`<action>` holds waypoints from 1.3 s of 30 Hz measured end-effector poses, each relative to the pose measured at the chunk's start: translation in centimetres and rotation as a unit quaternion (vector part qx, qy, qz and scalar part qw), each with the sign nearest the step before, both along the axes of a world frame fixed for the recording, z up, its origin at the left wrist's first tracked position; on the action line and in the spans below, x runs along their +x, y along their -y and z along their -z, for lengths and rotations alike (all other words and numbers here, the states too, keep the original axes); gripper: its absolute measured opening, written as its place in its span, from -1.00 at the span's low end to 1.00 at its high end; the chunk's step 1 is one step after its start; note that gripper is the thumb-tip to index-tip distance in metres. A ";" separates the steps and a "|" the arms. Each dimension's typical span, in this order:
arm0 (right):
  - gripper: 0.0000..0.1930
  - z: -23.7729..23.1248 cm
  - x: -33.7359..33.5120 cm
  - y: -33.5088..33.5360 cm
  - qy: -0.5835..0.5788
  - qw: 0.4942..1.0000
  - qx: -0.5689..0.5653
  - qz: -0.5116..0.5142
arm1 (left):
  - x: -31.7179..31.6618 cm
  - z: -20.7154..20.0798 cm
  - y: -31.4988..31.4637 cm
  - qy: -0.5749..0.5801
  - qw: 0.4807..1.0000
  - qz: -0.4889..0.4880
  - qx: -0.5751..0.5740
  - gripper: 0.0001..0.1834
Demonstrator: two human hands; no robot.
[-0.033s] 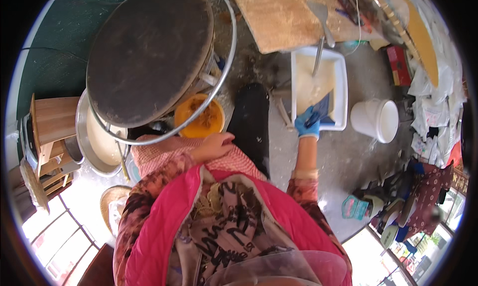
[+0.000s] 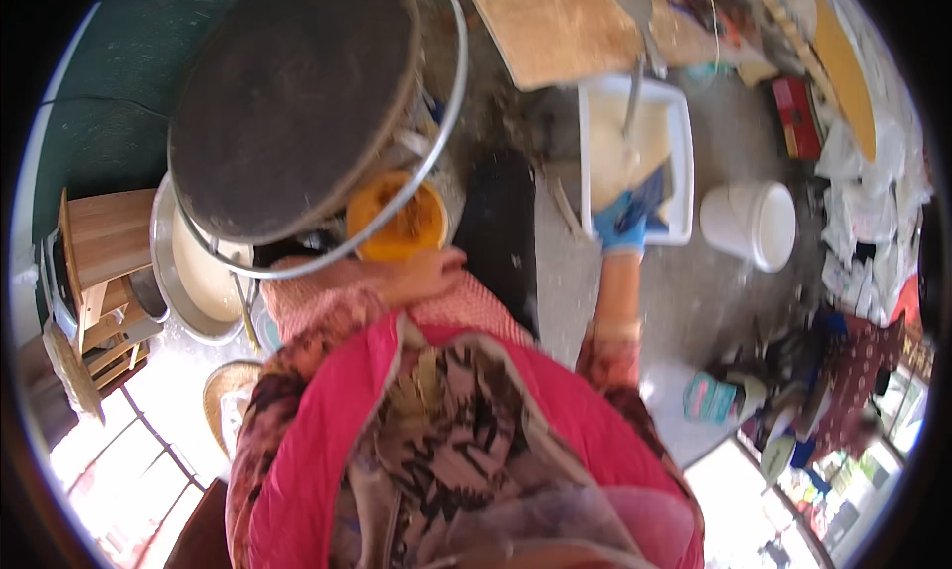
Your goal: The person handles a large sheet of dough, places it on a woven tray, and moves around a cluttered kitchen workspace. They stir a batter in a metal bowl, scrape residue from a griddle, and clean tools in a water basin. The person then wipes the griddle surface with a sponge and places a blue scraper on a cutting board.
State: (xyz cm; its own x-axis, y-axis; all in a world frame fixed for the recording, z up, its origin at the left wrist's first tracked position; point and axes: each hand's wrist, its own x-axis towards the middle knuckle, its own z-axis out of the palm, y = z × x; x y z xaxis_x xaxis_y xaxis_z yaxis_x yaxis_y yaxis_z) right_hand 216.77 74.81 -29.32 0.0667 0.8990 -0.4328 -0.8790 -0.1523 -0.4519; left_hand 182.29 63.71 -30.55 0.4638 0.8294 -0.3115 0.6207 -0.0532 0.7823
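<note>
My right hand (image 2: 620,224), in a blue glove, is closed on a dark blue flat scraper (image 2: 650,194). The scraper is tilted inside a white rectangular tub (image 2: 685,163), at the end nearer me. Pale, thick batter (image 2: 623,138) lies in that tub, and a metal handle (image 2: 633,108) stands in it toward the far end. My bare left hand (image 2: 428,274) rests on a pink checked cloth (image 2: 476,306) over my lap, with its fingers loosely extended and nothing visible in them. Just beyond it is a yellow bowl (image 2: 436,227) with brown bits inside.
A large round dark griddle (image 2: 293,103) with a metal ring (image 2: 458,93) around it stands at far left. Beside it is a metal basin (image 2: 164,262) of pale batter. A wooden board (image 2: 545,34) lies beyond the tub. A white bucket (image 2: 729,217) is to its right.
My gloved right hand and the scraper have moved slightly right within the tub. My left hand stays on the cloth. The whole view has shifted a little.
</note>
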 end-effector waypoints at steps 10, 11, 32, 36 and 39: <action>-0.68 -7.4 2.3 1.8 0.507 0.813 0.147 0.247 | 0.2 0.1 -0.4 0.048 0.992 -0.025 -0.116 -0.61; -0.68 -3.8 0.5 1.4 0.370 0.916 -0.022 0.150 | 0.0 -0.1 -0.5 0.037 0.993 -0.023 -0.113 -0.61; -0.63 6.9 -1.6 3.7 -0.028 0.980 -0.197 0.020 | -0.5 -0.8 -0.2 0.009 0.997 -0.023 -0.073 -0.66; -0.55 2.8 -0.2 2.0 0.177 0.979 -0.099 0.004 | 0.0 -0.3 -0.2 0.047 0.997 -0.011 -0.053 -0.63; -0.52 -1.3 -1.0 0.3 0.268 0.956 -0.043 0.108 | 0.3 0.1 -0.1 0.066 0.994 -0.009 -0.081 -0.61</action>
State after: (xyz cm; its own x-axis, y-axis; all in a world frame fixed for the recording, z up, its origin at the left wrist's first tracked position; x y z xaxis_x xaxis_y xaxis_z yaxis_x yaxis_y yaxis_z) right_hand 215.75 74.49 -28.06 0.4794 0.8020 -0.3563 -0.5394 -0.0510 -0.8405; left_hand 182.55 63.83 -30.66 0.4955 0.7812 -0.3797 0.5115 0.0909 0.8545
